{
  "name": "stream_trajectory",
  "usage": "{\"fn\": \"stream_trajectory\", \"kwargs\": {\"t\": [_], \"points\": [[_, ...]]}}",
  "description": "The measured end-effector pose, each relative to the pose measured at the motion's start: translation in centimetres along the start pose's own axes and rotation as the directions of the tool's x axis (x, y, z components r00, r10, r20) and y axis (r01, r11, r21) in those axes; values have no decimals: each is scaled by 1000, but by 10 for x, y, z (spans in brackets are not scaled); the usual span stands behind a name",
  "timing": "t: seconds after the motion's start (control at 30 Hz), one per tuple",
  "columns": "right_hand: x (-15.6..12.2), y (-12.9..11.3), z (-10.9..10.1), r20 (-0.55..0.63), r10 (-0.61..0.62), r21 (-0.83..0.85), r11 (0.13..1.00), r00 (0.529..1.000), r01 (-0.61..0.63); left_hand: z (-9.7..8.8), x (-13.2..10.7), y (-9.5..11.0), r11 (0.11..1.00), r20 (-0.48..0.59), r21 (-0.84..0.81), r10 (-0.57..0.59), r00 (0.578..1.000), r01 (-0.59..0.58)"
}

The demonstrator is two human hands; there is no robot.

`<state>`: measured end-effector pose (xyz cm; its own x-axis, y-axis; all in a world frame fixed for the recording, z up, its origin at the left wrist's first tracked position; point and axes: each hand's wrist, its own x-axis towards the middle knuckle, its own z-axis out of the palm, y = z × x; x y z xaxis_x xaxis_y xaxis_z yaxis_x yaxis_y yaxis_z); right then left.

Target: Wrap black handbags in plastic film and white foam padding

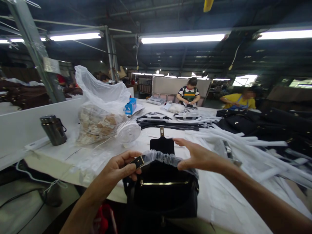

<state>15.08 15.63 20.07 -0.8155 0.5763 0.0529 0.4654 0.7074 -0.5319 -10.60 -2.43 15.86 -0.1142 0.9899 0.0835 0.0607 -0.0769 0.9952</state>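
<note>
A black handbag [162, 191] with a gold zip stands at the table's near edge, its flap raised behind it. My left hand [119, 170] pinches the bag's left top corner by a gold buckle. My right hand [198, 157] grips the right end of a clear, gathered plastic cover [162, 156] stretched across the bag's top. Both hands are closed on that cover's edge.
A small white fan [128, 131], a plastic bag of tan pieces [98, 122], a dark flask [53, 129] and a blue box [131, 105] sit to the left. White strips [246, 139] and black bags [258, 122] lie to the right. Two people work at the far end.
</note>
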Motion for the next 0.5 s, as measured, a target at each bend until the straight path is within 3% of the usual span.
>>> {"fn": "stream_trajectory", "kwargs": {"t": [0.1, 0.2, 0.33, 0.43, 0.5], "points": [[-18, 23, 33, -15, 35, -190, 981, 999, -37, -3, 1, -1, 997, -14, -78, -9, 1000, 8], [-19, 34, 45, -164, -34, -254, 967, 986, -8, -4, 5, 0, 976, -64, -212, 32, 997, -45], [10, 40, 9, -426, -143, -210, 976, 893, 56, 4, 11, 5, 977, -65, -196, 70, 995, -82], [47, 38, -22, -485, -169, -135, 984, 858, 117, 17, 16, 8, 989, -65, -130, 66, 996, -74], [74, 36, -30, -514, -162, -75, 987, 842, 144, 28, 20, 8, 989, -87, -132, 55, 995, -66]]}}
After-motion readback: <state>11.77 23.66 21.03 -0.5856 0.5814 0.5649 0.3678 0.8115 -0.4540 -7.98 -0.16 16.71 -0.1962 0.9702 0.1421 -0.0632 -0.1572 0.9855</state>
